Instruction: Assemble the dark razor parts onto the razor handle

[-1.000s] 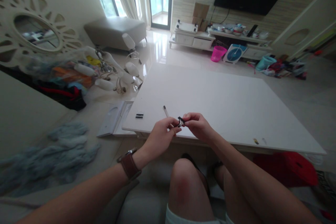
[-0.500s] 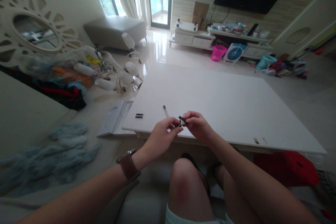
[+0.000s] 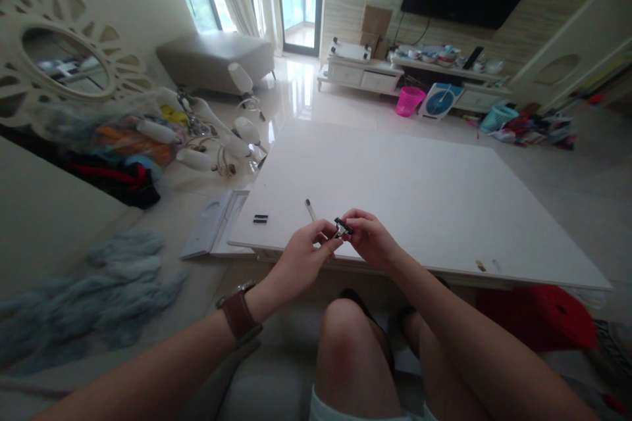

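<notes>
Both of my hands meet over the near edge of the white table (image 3: 395,177). Between them is a small black and silver T-shaped piece (image 3: 342,227), razor-like, too small to name surely. My left hand (image 3: 311,247) pinches its silver lower part with thumb and fingers. At its black bar-shaped head, my right hand (image 3: 368,233) has its fingers closed on the right end. Just beyond my left hand lies a thin pale stick with a dark tip (image 3: 309,208), its near end hidden by the hand. Two short black strips (image 3: 261,219) lie farther left.
A small yellow and black piece (image 3: 480,266) lies near the table's right front edge. An open white box (image 3: 212,223) is on the floor at left, near a chandelier with white shades (image 3: 234,145). My knees are below the table edge, and a red stool-like object (image 3: 538,316) stands right.
The black head of the small piece has turned slightly and shows more clearly. Both hands keep their hold in nearly the same place; the view has shifted a little.
</notes>
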`<state>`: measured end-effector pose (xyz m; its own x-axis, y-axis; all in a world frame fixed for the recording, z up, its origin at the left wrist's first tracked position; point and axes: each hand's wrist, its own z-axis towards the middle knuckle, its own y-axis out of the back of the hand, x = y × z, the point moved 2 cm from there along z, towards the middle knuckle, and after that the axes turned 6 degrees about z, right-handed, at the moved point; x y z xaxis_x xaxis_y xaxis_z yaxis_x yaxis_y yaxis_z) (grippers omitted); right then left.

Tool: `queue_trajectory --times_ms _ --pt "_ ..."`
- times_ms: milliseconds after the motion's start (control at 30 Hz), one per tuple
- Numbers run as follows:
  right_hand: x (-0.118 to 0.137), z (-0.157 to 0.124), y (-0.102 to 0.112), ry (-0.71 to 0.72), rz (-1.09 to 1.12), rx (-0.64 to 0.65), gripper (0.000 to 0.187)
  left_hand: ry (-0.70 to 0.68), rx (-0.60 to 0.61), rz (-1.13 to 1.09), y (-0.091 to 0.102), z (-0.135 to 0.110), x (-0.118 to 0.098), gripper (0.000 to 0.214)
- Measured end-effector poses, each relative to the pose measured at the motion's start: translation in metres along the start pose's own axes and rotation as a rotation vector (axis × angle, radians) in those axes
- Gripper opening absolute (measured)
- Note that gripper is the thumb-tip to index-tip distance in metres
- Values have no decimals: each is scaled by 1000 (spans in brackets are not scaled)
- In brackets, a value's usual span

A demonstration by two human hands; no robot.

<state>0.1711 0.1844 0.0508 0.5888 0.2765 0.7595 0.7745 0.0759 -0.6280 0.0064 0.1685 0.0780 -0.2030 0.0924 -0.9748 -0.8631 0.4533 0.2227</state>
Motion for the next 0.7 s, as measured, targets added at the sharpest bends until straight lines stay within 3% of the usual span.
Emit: queue_trajectory --times_ms 533,700 --pt "-5 2 5 -96 -37 15 22 21 -55 96 2 1 5 10" --pt "-6 2 3 -91 -24 13 20 14 -21 80 1 1 3 12"
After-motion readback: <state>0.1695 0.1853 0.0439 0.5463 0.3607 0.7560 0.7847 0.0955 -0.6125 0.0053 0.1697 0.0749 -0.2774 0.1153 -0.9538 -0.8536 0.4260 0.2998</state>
